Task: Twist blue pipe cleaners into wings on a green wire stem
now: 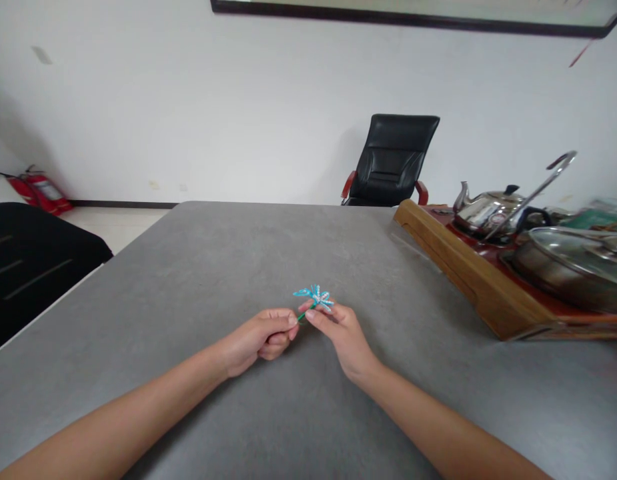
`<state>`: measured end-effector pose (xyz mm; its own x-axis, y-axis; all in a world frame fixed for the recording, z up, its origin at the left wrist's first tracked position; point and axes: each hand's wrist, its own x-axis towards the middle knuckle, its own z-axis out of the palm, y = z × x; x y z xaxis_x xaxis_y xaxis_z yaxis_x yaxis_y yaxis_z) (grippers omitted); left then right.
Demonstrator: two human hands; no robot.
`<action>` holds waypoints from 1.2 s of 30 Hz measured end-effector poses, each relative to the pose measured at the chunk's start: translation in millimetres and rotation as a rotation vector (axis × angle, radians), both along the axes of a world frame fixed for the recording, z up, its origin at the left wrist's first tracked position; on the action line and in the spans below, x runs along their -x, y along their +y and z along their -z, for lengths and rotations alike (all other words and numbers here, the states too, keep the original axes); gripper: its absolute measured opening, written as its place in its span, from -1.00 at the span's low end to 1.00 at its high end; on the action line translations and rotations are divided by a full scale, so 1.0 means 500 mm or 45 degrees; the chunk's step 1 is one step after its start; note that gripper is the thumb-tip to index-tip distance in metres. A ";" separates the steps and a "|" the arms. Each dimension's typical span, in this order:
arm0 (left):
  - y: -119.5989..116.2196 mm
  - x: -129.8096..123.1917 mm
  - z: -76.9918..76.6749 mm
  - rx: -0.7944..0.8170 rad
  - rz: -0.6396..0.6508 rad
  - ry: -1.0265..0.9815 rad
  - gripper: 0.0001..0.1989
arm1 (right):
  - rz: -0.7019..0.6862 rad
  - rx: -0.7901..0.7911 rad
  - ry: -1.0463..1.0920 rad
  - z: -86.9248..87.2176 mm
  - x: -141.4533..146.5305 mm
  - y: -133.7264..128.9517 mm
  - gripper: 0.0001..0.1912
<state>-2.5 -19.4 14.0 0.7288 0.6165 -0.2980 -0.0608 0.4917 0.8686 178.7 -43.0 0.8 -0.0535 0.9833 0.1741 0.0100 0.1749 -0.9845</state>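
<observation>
Fingertips of the left hand (268, 337) are pinching a green stem (303, 316); the right hand (347, 335) is gripping it just below the blue flower (317, 296). Beneath the flower, a grey table (198, 267) is stretching; rightward, a wooden tray (451, 268) is sitting.

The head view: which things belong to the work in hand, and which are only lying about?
In the work:
- blue-and-white flower-like piece
- its green stem
- left hand and right hand, both at the stem

Lying about:
- kettle and lidded pan on the wooden tray
- black chair
- fire extinguisher
</observation>
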 end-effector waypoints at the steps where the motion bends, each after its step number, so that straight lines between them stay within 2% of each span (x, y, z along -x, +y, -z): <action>1: 0.000 -0.001 0.002 -0.003 0.003 0.004 -0.75 | -0.013 0.029 0.031 0.001 0.001 0.000 -0.83; 8: 0.003 0.000 0.003 -0.003 0.029 0.022 -0.73 | -0.032 0.028 0.081 0.004 -0.001 -0.003 -0.87; 16: 0.010 0.006 0.003 0.023 0.077 0.016 -0.73 | -0.132 0.136 0.252 0.019 0.001 0.004 -0.90; 23: 0.008 0.006 0.005 0.008 0.073 0.011 -0.73 | -0.125 0.094 0.188 0.023 0.000 0.004 -0.86; 28: 0.009 0.008 0.007 0.034 0.036 -0.060 -0.74 | -0.245 0.012 0.084 0.014 -0.002 0.004 -0.78; 33: 0.008 0.005 0.007 0.026 -0.004 -0.080 -0.75 | -0.287 0.034 -0.003 0.011 -0.002 0.006 -0.85; 36: 0.007 0.005 0.007 0.028 -0.011 -0.091 -0.74 | -0.278 0.024 -0.039 0.013 -0.003 0.006 -0.81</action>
